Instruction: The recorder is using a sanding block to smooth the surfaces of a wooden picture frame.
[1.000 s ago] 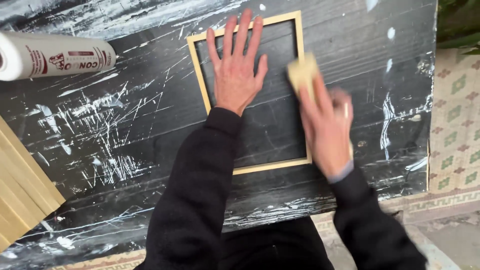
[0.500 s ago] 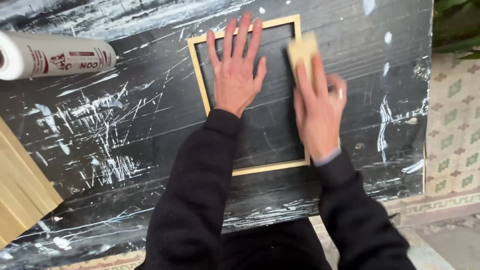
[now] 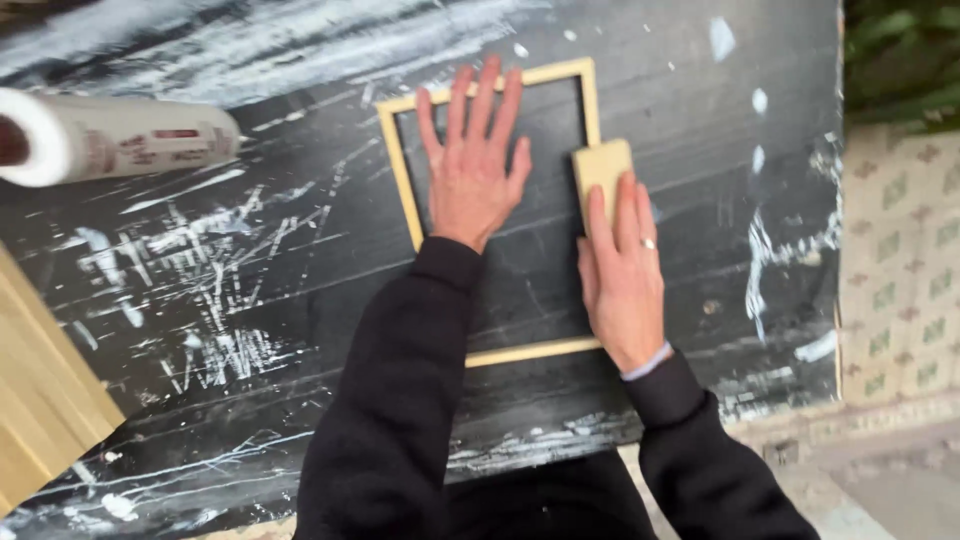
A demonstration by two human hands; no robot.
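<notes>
A thin pale wooden square frame (image 3: 402, 180) lies flat on a black, paint-scratched tabletop (image 3: 250, 280). My left hand (image 3: 472, 170) rests flat inside the frame with its fingers spread, fingertips reaching the frame's far side. My right hand (image 3: 622, 270) presses a tan rectangular sanding block (image 3: 601, 165) onto the frame's right side. A ring shows on that hand. Both arms wear black sleeves.
A white roll with a printed label (image 3: 110, 140) lies at the far left of the table. A stack of pale wooden strips (image 3: 40, 400) sits at the left edge. Patterned floor tiles (image 3: 900, 280) and green leaves (image 3: 900, 60) lie beyond the table's right edge.
My right hand slid the sanding block forward and back along the frame's right side and is now sharp rather than blurred. The left hand stayed flat.
</notes>
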